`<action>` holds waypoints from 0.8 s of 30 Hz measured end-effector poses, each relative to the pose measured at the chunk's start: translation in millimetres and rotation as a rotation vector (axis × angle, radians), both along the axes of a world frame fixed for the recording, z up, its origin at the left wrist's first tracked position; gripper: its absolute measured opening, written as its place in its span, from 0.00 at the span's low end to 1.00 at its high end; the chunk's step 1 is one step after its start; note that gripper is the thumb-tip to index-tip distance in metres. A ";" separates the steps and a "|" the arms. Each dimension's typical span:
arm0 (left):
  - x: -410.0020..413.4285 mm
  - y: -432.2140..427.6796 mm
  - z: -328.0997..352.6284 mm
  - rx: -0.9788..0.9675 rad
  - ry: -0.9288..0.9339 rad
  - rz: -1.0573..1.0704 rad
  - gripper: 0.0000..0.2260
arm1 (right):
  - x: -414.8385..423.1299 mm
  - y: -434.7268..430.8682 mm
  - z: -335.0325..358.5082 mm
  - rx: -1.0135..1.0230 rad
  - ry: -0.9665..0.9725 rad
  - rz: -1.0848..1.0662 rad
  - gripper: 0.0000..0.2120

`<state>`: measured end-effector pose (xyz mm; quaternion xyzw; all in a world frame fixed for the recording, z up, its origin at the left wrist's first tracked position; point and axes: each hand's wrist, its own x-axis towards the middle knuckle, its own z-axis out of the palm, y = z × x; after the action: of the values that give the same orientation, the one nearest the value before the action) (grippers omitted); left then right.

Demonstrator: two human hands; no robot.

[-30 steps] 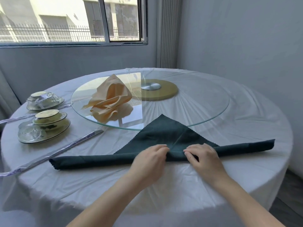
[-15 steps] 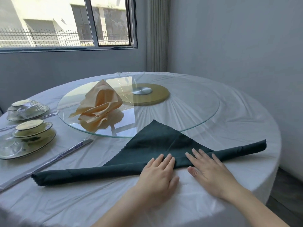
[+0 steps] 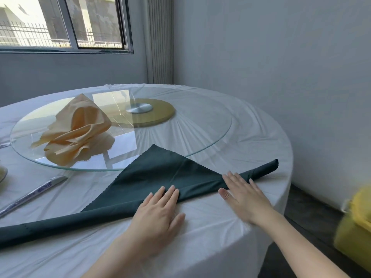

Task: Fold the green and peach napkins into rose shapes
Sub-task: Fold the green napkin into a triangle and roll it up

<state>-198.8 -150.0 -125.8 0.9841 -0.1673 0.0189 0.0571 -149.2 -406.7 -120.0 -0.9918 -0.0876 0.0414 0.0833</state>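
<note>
The dark green napkin (image 3: 160, 175) lies on the white tablecloth as a triangle whose near edge is rolled into a long band running from lower left to upper right. Its tip reaches the glass turntable's rim. My left hand (image 3: 158, 213) lies flat with straight fingers pressing on the rolled band near its middle. My right hand (image 3: 243, 195) lies flat too, fingers spread, on the band further right. The peach napkin (image 3: 78, 131) stands folded into a loose rose shape on the left part of the glass turntable (image 3: 200, 137).
A wrapped pair of chopsticks (image 3: 34, 193) lies on the cloth at left. The round table's edge (image 3: 281, 197) drops off just right of my right hand. A yellow object (image 3: 355, 227) stands on the floor at lower right. A wall and window are behind.
Both hands went from pinching the rolled edge to lying flat on it. My right hand has slid to the right along the band. The camera has turned right, so the dishes have left the view.
</note>
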 end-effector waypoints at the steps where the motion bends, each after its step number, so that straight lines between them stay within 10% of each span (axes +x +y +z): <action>1: 0.2 0.7 -0.9 -0.010 -0.003 -0.001 0.47 | 1.3 -4.2 0.2 0.003 0.004 -0.020 0.33; 19: 0.5 0.4 0.8 -0.073 -0.019 -0.014 0.53 | 23.7 -49.0 -2.5 -0.055 -0.027 -0.263 0.39; 24: 3.1 3.0 -2.2 0.049 -0.010 0.040 0.34 | 29.7 -57.5 -4.3 -0.043 -0.060 -0.360 0.39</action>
<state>-195.7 -147.1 -128.0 0.9882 -0.1484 0.0211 0.0319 -119.5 -464.2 -124.3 -0.9938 0.0898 -0.0020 0.0654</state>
